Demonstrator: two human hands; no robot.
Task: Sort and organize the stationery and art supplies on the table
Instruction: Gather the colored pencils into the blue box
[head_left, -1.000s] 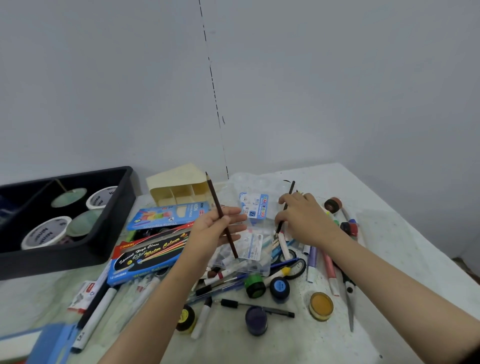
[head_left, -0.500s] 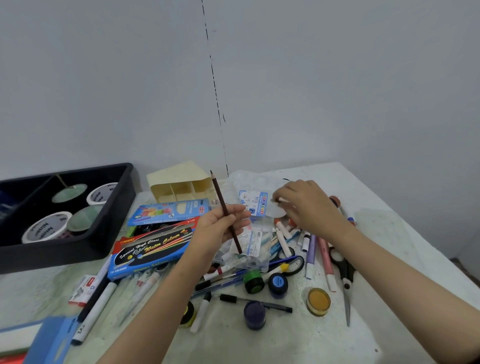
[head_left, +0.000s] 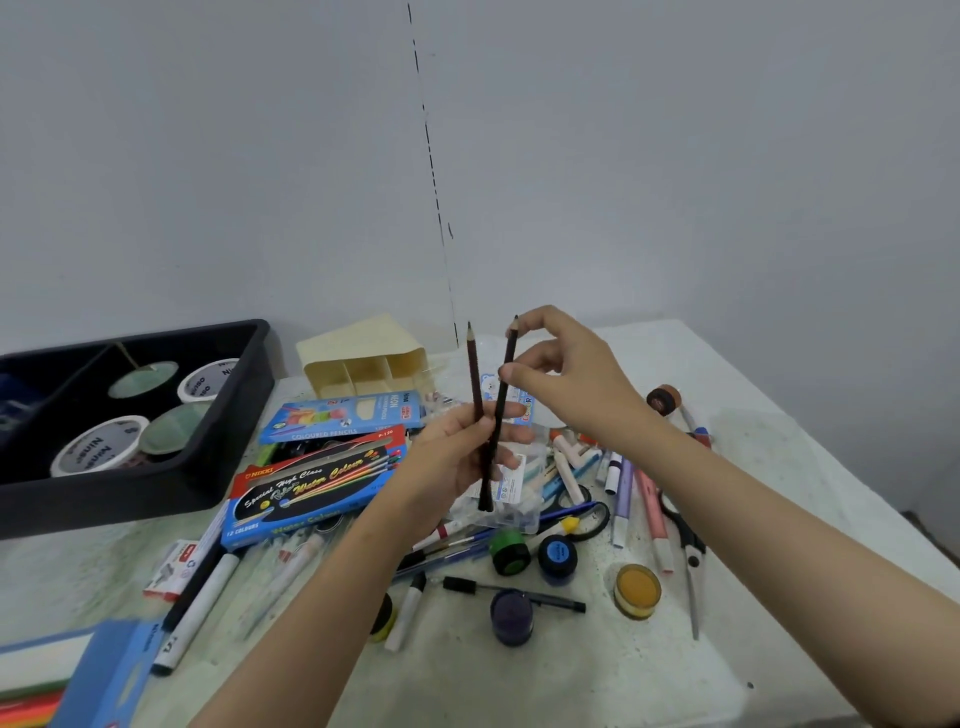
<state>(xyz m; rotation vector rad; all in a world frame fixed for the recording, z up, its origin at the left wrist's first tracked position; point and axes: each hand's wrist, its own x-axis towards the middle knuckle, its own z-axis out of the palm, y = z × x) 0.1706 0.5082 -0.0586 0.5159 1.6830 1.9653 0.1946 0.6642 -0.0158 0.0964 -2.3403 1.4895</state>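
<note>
My left hand (head_left: 457, 460) grips a dark brown pencil (head_left: 474, 371) upright above the middle of the table. My right hand (head_left: 569, 376) pinches a second dark pencil (head_left: 505, 382) near its tip and holds it beside the first; its lower end reaches into my left hand. Under both hands lies a heap of pens, markers and glue sticks (head_left: 576, 470). A cream desk organiser (head_left: 363, 361) lies on its side behind them.
A black tray (head_left: 130, 480) with tape rolls sits at the left. Boxes of coloured pencils (head_left: 340, 415) and water colours (head_left: 311, 488) lie beside it. Paint pots (head_left: 636, 591), scissors (head_left: 688, 551) and markers (head_left: 200, 608) are scattered at the front. The table edge runs along the right.
My right hand has risen from the heap with a second pencil and brought it next to the one in my left hand. My left hand turned its pencil more upright.
</note>
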